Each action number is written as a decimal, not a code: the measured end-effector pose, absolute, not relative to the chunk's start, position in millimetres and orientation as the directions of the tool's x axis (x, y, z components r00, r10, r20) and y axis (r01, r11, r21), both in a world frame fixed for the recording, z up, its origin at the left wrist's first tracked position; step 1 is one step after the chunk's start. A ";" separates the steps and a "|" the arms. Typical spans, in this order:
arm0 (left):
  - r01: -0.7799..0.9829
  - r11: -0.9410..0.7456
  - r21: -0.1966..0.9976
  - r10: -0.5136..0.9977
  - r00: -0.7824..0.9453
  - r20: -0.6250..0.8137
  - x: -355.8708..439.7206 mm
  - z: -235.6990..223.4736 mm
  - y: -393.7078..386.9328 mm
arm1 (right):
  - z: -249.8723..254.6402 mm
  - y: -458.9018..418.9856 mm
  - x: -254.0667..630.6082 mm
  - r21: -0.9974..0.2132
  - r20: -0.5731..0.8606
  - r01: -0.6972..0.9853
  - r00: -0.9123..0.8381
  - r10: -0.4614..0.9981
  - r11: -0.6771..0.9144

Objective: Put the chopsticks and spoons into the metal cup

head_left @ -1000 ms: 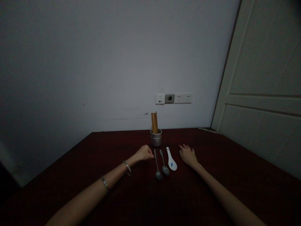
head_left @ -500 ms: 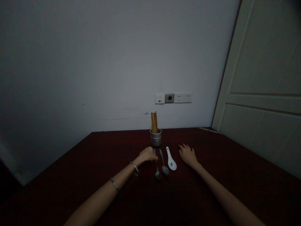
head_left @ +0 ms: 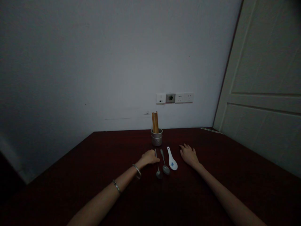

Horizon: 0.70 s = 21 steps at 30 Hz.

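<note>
In the head view, the left hand (head_left: pixel 149 157) has moved in and now pinches the left spoon (head_left: pixel 159 174) by its handle, so that spoon seems secured, beside the middle spoon (head_left: pixel 166 170) and white spoon (head_left: pixel 173 165), in front of the cup (head_left: pixel 156 140) of chopsticks (head_left: pixel 155 123). The right hand (head_left: pixel 188 155) rests spread, holding nothing, on the dark red table (head_left: pixel 113 147), against a pale wall (head_left: pixel 117 72) with sockets (head_left: pixel 183 98).

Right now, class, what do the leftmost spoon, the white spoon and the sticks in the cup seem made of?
Leftmost spoon: apparently dull metal; grey, slender.
White spoon: probably glazed ceramic, possibly plastic; smooth, blue-patterned.
Sticks: likely plain wood or bamboo; yellowish-brown colour.
</note>
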<state>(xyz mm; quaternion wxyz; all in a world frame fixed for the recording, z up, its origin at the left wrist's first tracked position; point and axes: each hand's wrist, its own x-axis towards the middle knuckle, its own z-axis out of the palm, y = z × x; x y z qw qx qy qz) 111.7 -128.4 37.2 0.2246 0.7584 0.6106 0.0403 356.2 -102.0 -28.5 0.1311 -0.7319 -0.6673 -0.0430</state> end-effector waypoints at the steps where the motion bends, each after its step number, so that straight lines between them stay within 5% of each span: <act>1: 0.907 -0.156 0.391 0.945 0.252 -0.207 112.0 37.0 -128.7 | -28.4 -102.3 356.2 -0.135 0.242 0.988 0.105 0.965 -0.074; 21: 0.844 -0.172 0.507 0.967 0.243 -0.076 106.2 29.4 -128.1 | -23.7 -106.7 353.7 -0.125 0.247 0.989 0.102 0.964 -0.073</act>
